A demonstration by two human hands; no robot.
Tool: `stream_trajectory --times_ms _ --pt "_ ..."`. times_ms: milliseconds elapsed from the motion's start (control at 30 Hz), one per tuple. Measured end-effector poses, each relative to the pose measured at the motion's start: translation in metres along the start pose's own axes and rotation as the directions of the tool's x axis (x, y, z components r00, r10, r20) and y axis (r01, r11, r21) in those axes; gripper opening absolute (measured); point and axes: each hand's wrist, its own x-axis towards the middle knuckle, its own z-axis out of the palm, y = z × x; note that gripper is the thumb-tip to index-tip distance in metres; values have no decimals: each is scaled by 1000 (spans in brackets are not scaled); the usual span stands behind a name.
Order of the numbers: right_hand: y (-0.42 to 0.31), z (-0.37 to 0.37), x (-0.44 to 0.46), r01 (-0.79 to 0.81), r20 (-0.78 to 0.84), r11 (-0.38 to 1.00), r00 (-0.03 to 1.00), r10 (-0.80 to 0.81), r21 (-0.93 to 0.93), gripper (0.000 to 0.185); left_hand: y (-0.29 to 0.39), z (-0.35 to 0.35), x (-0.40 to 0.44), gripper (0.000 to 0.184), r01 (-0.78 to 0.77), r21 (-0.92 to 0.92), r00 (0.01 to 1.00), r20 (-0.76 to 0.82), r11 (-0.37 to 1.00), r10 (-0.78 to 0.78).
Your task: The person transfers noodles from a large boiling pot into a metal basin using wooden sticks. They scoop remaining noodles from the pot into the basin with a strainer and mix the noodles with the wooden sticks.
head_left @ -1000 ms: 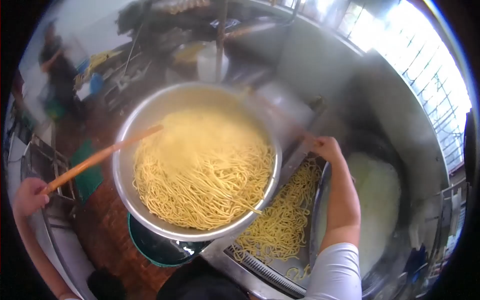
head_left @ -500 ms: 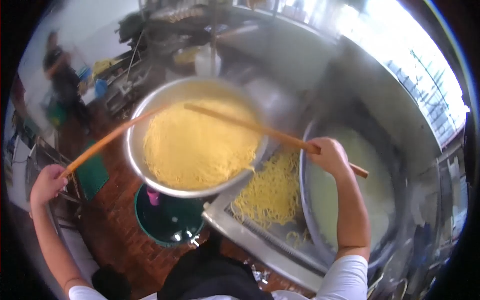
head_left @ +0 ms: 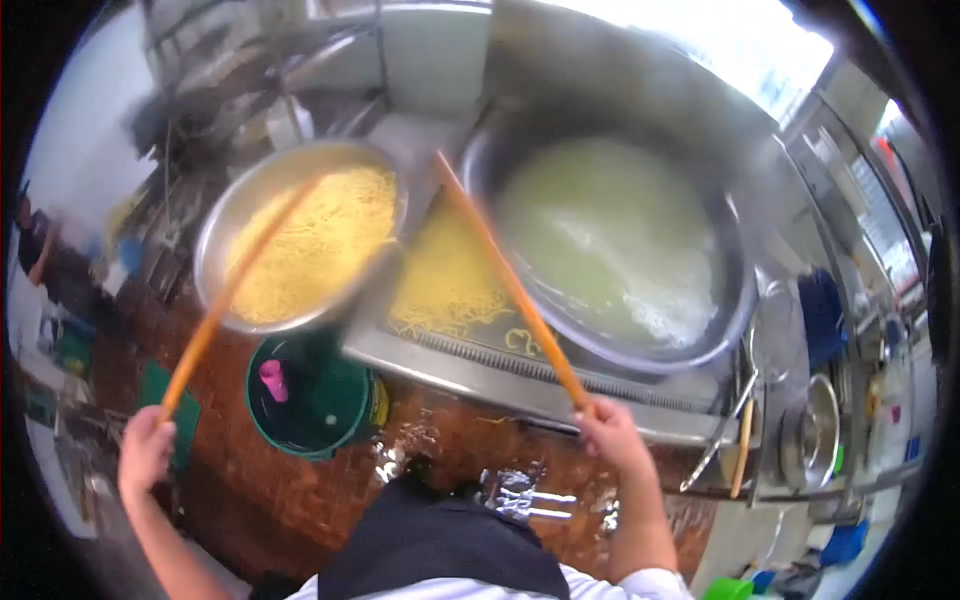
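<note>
My left hand is closed round the lower end of a long wooden stick, whose far tip reaches over a steel bowl heaped with yellow noodles. A second wooden stick is gripped near its lower end by my right hand. It slants up and left across the metal counter, its tip between the bowl and a big pot. Pale, cloudy, steaming liquid fills the pot. More noodles lie on the counter between bowl and pot, a few strands loose near the grate.
A green tub with a pink cup stands on the wet brick floor below the bowl. A round strainer and a metal basin are at the right. Another person stands far left.
My view has swung right, bringing the whole pot into sight. My right hand has moved from over the pot to in front of the counter, and its stick now points steeply upward, away from the bowl.
</note>
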Motion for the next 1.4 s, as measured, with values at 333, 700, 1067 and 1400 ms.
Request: stream_trajectory --times_ms 333,700,1067,1400 --pt "44 103 -37 -313 198 948 927 320 -65 26 36 -30 34 23 -160 169 987 54 973 153" --pt "-26 166 -4 -248 -18 968 969 247 -32 23 -77 -35 83 27 -31 -202 956 281 979 88" --pt "-32 147 -36 57 -20 846 997 -80 -531 30 -21 47 130 41 -202 -599 856 277 775 437" --pt "-313 191 41 217 128 93 815 -565 -972 23 13 39 103 41 -325 -693 880 27 643 474"
